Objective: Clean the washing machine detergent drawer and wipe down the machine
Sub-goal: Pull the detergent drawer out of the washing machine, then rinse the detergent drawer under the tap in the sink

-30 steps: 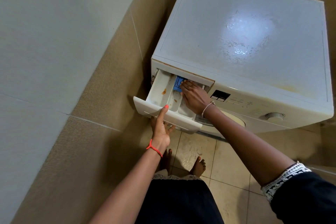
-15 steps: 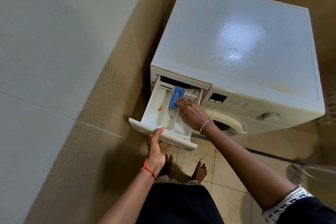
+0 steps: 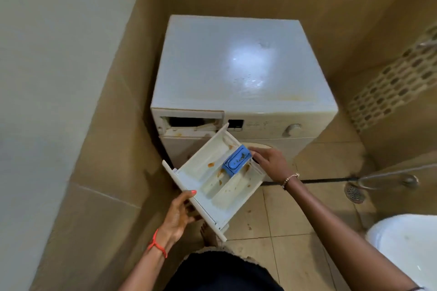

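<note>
Left hand [image 3: 179,215]: thumb over the front panel's top edge, fingers curled beneath, gripping the white plastic detergent drawer [image 3: 196,172]. Right hand [image 3: 269,163]: holds the drawer's rear side wall, fingertips beside the blue rectangular insert [image 3: 236,159]. Drawer is fully out, held tilted in the air in front of the white front-loading washing machine [image 3: 236,66], below the open dark slot [image 3: 189,123]. Orange-brown stains in the compartments. Room: beige tiled floor [image 3: 295,220], beige walls, round metal floor drain [image 3: 353,192]. Count: one drawer, one insert, one machine, two hands.
</note>
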